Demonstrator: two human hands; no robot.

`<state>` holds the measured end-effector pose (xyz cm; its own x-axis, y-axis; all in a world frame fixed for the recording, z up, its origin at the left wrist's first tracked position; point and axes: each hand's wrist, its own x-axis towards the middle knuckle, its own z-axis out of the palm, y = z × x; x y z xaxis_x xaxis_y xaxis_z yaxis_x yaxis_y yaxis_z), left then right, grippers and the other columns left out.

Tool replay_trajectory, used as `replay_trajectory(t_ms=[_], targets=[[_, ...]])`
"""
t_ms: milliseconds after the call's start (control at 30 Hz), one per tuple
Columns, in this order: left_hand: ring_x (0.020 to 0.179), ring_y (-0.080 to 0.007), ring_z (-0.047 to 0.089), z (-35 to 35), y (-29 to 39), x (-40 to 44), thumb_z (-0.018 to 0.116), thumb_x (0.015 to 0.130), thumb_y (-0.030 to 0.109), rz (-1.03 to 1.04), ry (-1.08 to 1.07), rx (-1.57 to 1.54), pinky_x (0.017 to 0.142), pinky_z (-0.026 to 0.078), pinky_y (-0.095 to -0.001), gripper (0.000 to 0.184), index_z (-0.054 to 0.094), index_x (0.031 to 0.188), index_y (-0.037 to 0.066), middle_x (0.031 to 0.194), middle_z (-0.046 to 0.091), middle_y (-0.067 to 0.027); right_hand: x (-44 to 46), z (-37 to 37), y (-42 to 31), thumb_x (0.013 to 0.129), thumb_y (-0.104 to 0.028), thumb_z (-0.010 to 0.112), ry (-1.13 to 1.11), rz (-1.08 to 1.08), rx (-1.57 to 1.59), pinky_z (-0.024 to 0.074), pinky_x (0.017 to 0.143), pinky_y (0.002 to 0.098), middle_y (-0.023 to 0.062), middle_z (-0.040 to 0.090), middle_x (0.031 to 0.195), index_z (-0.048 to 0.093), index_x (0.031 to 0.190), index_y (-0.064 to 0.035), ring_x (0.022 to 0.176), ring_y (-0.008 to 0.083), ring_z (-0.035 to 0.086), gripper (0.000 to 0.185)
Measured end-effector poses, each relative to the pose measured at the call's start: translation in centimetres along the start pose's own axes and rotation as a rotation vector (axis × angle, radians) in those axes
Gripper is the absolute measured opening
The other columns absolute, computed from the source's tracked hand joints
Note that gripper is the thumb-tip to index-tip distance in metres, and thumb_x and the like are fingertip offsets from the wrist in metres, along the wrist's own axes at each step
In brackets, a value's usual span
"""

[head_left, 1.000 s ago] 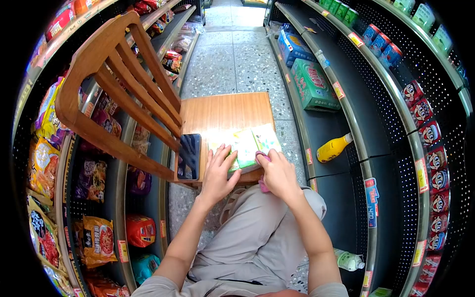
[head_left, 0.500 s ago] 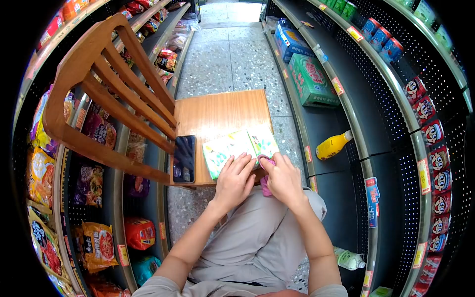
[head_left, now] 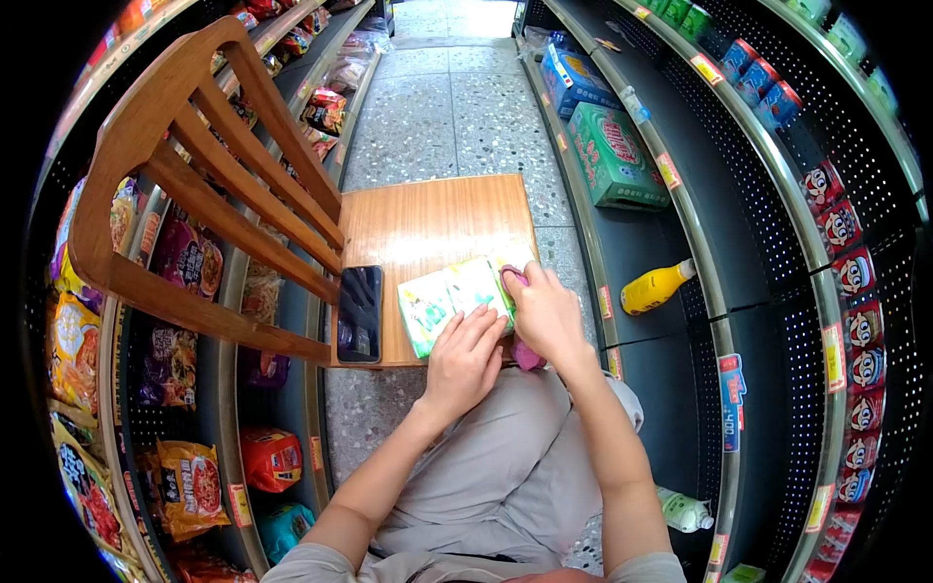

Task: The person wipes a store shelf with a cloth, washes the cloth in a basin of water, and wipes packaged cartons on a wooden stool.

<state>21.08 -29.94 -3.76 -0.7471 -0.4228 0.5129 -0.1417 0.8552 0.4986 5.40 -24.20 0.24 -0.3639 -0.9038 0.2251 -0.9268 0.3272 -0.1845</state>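
A green and white package [head_left: 428, 309] lies on the seat of a wooden chair [head_left: 428, 214]. My left hand [head_left: 466, 358] rests over its near edge, palm down, fingers stretched out. At the package's right side, my right hand [head_left: 549, 316] is closed round a pink cloth [head_left: 526, 356], which shows between the fingers and hangs below them. To the left of the package a black phone [head_left: 360, 313] lies flat on the seat.
Shelves with bagged noodles [head_left: 192, 486] run along the left, beside the chair's slatted back. On the right shelves are a green carton [head_left: 619, 155], a yellow bottle [head_left: 656, 287], a pale green bottle [head_left: 684, 509] and cans [head_left: 758, 83]. Tiled floor [head_left: 413, 107] lies beyond the seat.
My left hand has slid right and nearer to me, uncovering the package's left part. My right hand with the pink cloth has moved slightly away from me along the package's right side since half a second ago.
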Motion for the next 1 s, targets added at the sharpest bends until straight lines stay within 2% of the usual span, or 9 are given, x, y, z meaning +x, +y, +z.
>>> replay_trajectory(t_ms=[133, 233, 533, 633, 1000], targets=[[0.124, -0.0316, 0.057, 0.1, 0.0, -0.1, 0.067, 0.081, 0.007, 0.004, 0.005, 0.005, 0.106, 0.042, -0.0492, 0.042, 0.063, 0.122, 0.003, 0.125, 0.062, -0.0148, 1.7, 0.5, 0.3, 0.084, -0.014, 0.060, -0.002, -0.030, 0.020, 0.0549, 0.072, 0.0449, 0.0104, 0.058, 0.099, 0.066, 0.115, -0.0119, 0.094, 0.0306, 0.062, 0.031], [0.125, -0.0315, 0.057, -0.1, 0.1, 0.0, 0.067, 0.081, 0.007, 0.007, 0.010, 0.008, 0.106, 0.042, -0.0489, 0.042, 0.063, 0.122, 0.002, 0.125, 0.062, -0.0149, 2.3, 1.0, 0.4, 0.082, -0.012, 0.062, 0.022, -0.069, 0.027, 0.0567, 0.071, 0.0440, 0.0140, 0.058, 0.099, 0.064, 0.110, -0.0061, 0.095, 0.0332, 0.062, 0.028], [0.125, -0.0319, 0.056, -0.1, 0.1, -0.1, 0.066, 0.081, 0.007, 0.016, 0.008, 0.010, 0.106, 0.042, -0.0484, 0.042, 0.062, 0.123, 0.003, 0.126, 0.062, -0.0151, 0.2, -0.2, 0.2, 0.083, -0.012, 0.060, -0.012, -0.094, 0.023, 0.0558, 0.072, 0.0457, 0.0146, 0.059, 0.098, 0.065, 0.102, -0.0058, 0.095, 0.0333, 0.062, 0.021], [0.123, -0.0325, 0.057, -0.3, 0.2, 0.0, 0.066, 0.081, 0.007, 0.006, -0.004, 0.002, 0.106, 0.042, -0.0487, 0.041, 0.062, 0.121, 0.003, 0.125, 0.062, -0.0152, -1.3, -0.7, 0.1, 0.085, -0.012, 0.060, -0.029, -0.060, 0.019, 0.0532, 0.074, 0.0457, 0.0101, 0.059, 0.097, 0.069, 0.111, -0.0115, 0.095, 0.0309, 0.061, 0.028], [0.127, -0.0319, 0.053, 0.0, 1.3, 0.2, 0.066, 0.085, 0.011, -0.043, -0.007, 0.020, 0.111, 0.037, -0.0489, 0.041, 0.060, 0.125, 0.001, 0.126, 0.060, -0.0161, -5.1, -2.4, 0.6, 0.084, -0.011, 0.058, -0.045, -0.038, 0.075, 0.0536, 0.076, 0.0435, 0.0083, 0.059, 0.097, 0.071, 0.111, -0.0158, 0.096, 0.0287, 0.061, 0.030]])
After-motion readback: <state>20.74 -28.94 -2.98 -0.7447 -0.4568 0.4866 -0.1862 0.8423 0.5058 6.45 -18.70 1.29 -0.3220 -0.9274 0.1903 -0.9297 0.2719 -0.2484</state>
